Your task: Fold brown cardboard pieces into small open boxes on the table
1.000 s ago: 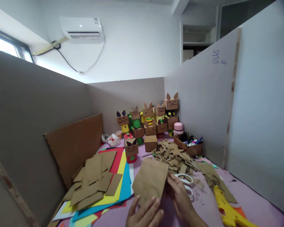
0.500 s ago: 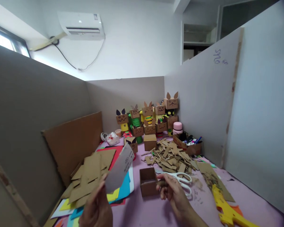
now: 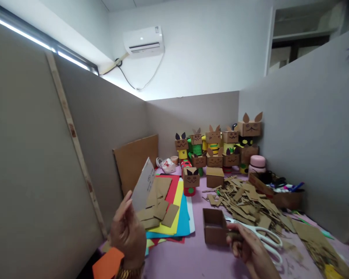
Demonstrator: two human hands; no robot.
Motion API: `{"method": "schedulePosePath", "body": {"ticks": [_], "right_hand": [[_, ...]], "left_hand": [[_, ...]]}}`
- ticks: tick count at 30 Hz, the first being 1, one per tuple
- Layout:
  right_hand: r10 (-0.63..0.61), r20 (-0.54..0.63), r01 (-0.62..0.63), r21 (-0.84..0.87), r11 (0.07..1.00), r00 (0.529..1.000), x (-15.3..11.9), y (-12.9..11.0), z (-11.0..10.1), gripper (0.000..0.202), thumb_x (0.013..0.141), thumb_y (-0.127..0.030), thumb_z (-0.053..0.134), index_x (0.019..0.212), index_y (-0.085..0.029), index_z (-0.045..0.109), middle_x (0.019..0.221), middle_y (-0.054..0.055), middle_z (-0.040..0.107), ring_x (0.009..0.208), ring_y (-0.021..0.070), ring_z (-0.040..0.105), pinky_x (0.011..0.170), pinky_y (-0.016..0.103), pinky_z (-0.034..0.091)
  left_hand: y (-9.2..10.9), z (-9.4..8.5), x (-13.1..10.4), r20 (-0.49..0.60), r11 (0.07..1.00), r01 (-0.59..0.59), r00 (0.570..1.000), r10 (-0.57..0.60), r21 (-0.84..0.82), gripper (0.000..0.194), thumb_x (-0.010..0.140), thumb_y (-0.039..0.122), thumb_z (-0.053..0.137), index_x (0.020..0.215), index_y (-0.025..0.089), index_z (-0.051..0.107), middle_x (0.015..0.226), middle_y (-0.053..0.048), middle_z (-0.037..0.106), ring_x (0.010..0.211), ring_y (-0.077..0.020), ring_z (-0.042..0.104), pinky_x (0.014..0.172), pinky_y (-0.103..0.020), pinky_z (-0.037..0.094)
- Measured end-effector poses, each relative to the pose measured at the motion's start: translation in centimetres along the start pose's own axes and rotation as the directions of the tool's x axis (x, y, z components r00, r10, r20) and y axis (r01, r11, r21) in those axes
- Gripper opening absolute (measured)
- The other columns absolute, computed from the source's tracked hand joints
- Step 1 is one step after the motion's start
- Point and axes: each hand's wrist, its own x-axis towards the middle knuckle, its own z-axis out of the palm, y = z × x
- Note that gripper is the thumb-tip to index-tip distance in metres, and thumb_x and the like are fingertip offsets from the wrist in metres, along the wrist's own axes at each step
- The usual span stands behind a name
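My left hand (image 3: 128,228) holds a flat white card (image 3: 144,184) with small print, tilted up over the stacked paper and cardboard. Right of centre, an open brown cardboard box (image 3: 215,234) stands on the purple table cover. Beside its right wall is my right hand (image 3: 248,248), its fingers closed on a small brown piece (image 3: 235,235) that is mostly hidden. White-handled scissors (image 3: 269,238) lie just behind and right of that hand.
Cardboard scraps (image 3: 244,197) are heaped behind the scissors. Coloured sheets (image 3: 178,217) lie left of the box. Cat-faced box figures (image 3: 214,135) stand at the back, near a pink jar (image 3: 257,162) and a tray of pens (image 3: 287,197). An orange piece (image 3: 107,263) is at lower left.
The view has turned left, so the scene sits further right. The yellow glue gun has mostly left the frame. My left hand still has the card, now over the sheets' left side.
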Motion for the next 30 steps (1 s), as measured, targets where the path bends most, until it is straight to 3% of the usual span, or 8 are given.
{"method": "schedulePosePath", "body": {"ticks": [3, 5, 8, 11, 15, 19, 25, 30], "right_hand": [[0.017, -0.019, -0.017, -0.005, 1.0, 1.0, 0.2, 0.3, -0.2, 0.042, 0.063, -0.053, 0.075, 0.08, -0.015, 0.069, 0.059, 0.005, 0.068, 0.041, 0.0077, 0.05, 0.041, 0.017, 0.037], [0.024, -0.028, -0.025, -0.012, 1.0, 0.999, 0.2, 0.4, -0.2, 0.044, 0.062, -0.054, 0.075, 0.079, -0.014, 0.069, 0.057, 0.005, 0.068, 0.04, 0.0079, 0.05, 0.04, 0.017, 0.037], [0.034, -0.016, -0.034, -0.028, 0.999, 0.999, 0.2, 0.5, -0.3, 0.042, 0.065, -0.053, 0.074, 0.081, -0.014, 0.069, 0.06, 0.006, 0.069, 0.042, 0.0079, 0.05, 0.043, 0.018, 0.039], [0.035, -0.018, -0.036, -0.031, 0.999, 0.999, 0.5, 0.8, -0.7, 0.043, 0.063, -0.053, 0.075, 0.08, -0.014, 0.068, 0.059, 0.005, 0.069, 0.042, 0.0081, 0.05, 0.042, 0.018, 0.039], [0.054, -0.009, -0.054, -0.029, 0.998, 0.998, 1.0, 1.4, -1.5, 0.045, 0.062, -0.054, 0.075, 0.08, -0.014, 0.068, 0.059, 0.006, 0.069, 0.041, 0.0087, 0.052, 0.041, 0.018, 0.038], [0.073, 0.001, -0.073, -0.037, 0.997, 0.997, 1.0, 2.0, -1.6, 0.043, 0.061, -0.053, 0.076, 0.08, -0.015, 0.068, 0.058, 0.005, 0.069, 0.04, 0.0076, 0.052, 0.039, 0.016, 0.036], [0.039, -0.054, -0.041, -0.05, 0.998, 0.998, 0.6, 2.2, -0.9, 0.044, 0.06, -0.054, 0.077, 0.077, -0.014, 0.068, 0.054, 0.003, 0.068, 0.037, 0.005, 0.05, 0.037, 0.013, 0.035], [0.017, -0.067, -0.022, -0.069, 0.997, 0.998, 0.6, 2.3, -0.9, 0.043, 0.059, -0.053, 0.077, 0.077, -0.015, 0.068, 0.054, 0.003, 0.068, 0.036, 0.0056, 0.05, 0.036, 0.014, 0.035]], "left_hand": [[-0.8, 0.4, 2.6, 0.02, 0.976, -0.213, 0.977, 0.213, 0.046, 0.008, 0.081, 0.015, 0.061, 0.087, 0.02, 0.062, 0.102, -0.005, 0.071, 0.099, -0.0208, 0.064, 0.09, -0.04, 0.048], [-2.0, 1.6, 4.3, 0.16, 0.945, -0.299, 0.947, 0.277, 0.13, 0.009, 0.085, 0.017, 0.053, 0.091, 0.02, 0.059, 0.108, -0.007, 0.068, 0.108, -0.0212, 0.06, 0.095, -0.041, 0.044], [-4.3, 4.0, 5.7, 0.515, 0.914, -0.296, 0.849, 0.118, 0.279, 0.025, 0.091, 0.016, 0.041, 0.108, 0.021, 0.057, 0.122, -0.009, 0.061, 0.118, -0.0188, 0.052, 0.102, -0.038, 0.036], [-6.7, 4.7, 5.2, 0.741, 0.874, -0.312, 0.667, -0.077, 0.372, 0.032, 0.078, 0.011, 0.056, 0.105, 0.024, 0.063, 0.121, -0.009, 0.063, 0.117, -0.0251, 0.054, 0.1, -0.039, 0.037], [-9.1, 1.5, 2.7, 0.75, 0.744, -0.306, 0.545, -0.375, 0.594, 0.041, 0.076, 0.009, 0.054, 0.117, 0.012, 0.057, 0.129, -0.022, 0.053, 0.117, -0.0322, 0.052, 0.094, -0.042, 0.04], [-9.9, -1.7, 0.9, 0.683, 0.624, -0.294, 0.436, -0.586, 0.724, 0.039, 0.077, 0.018, 0.058, 0.115, 0.008, 0.056, 0.111, -0.02, 0.064, 0.106, -0.0305, 0.059, 0.089, -0.04, 0.041], [-10.3, -1.9, 0.3, 0.601, 0.558, -0.239, 0.433, -0.671, 0.795, 0.06, 0.072, 0.031, 0.067, 0.125, 0.011, 0.047, 0.113, -0.018, 0.062, 0.112, -0.034, 0.052, 0.093, -0.044, 0.038], [-11.9, -1.5, 0.5, 0.53, 0.566, -0.079, 0.477, -0.701, 0.82, 0.037, 0.084, 0.029, 0.06, 0.117, 0.016, 0.052, 0.116, -0.009, 0.058, 0.105, -0.0246, 0.056, 0.09, -0.047, 0.044]]}}
